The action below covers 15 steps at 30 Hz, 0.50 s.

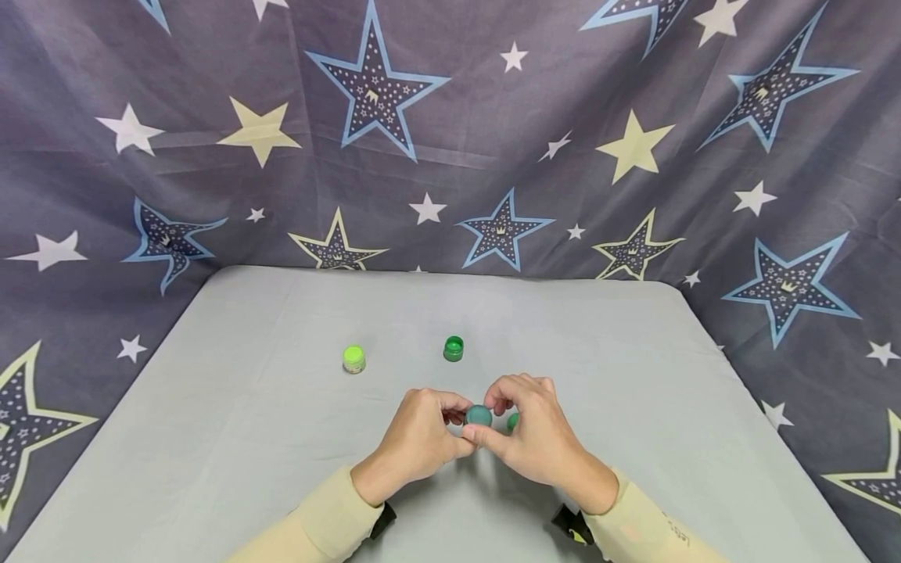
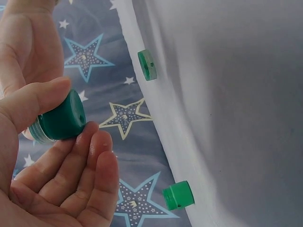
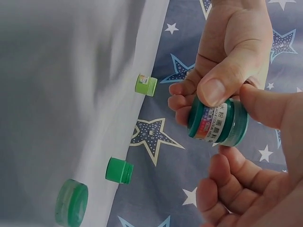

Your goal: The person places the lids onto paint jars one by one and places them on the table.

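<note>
My left hand (image 1: 417, 438) grips the body of a small dark green paint jar (image 3: 213, 120) between thumb and fingers. The thumb and fingertips of my right hand (image 1: 535, 434) pinch its clear lid end. The jar is tilted on its side above the table, and its printed label shows in the right wrist view. Beyond the hands stands a green jar (image 1: 454, 349) with an open top. A round green lid (image 3: 72, 203) lies near my right hand, which partly hides it in the head view.
A light green jar (image 1: 354, 360) stands on the table to the left of the open green jar. The table (image 1: 267, 438) is covered in pale grey cloth and ends at a dark star-patterned curtain (image 1: 436, 172) behind it.
</note>
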Each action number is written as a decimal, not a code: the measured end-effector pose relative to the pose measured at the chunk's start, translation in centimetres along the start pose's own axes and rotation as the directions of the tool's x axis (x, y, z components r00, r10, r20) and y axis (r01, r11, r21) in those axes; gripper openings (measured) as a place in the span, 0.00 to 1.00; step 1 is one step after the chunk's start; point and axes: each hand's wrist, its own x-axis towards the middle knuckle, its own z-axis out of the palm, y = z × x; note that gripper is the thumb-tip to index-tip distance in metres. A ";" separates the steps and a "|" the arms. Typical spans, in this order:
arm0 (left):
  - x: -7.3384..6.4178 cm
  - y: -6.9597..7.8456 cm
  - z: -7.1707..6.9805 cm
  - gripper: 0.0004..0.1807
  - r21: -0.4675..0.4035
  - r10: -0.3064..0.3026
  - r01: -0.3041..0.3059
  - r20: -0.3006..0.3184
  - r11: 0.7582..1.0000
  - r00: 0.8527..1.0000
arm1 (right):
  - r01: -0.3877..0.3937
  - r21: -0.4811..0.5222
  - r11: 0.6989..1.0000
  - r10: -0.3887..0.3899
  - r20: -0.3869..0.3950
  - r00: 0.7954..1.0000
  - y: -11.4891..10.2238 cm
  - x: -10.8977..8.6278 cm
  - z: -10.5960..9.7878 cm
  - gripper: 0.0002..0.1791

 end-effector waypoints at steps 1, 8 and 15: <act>0.0 0.0 0.0 0.10 0.002 0.000 0.000 0.000 1.000 1.000 | -0.002 -0.004 1.000 0.002 -0.001 1.000 0.0 0.0 0.0 0.22; 0.0 0.1 0.1 0.10 -0.003 -0.014 0.014 0.004 1.000 1.000 | -0.012 -0.013 1.000 0.012 -0.007 1.000 -0.2 0.0 0.1 0.24; 0.0 0.0 0.1 0.10 -0.005 -0.002 0.002 0.003 1.000 1.000 | -0.020 -0.023 1.000 0.020 0.001 1.000 -0.2 0.0 0.0 0.24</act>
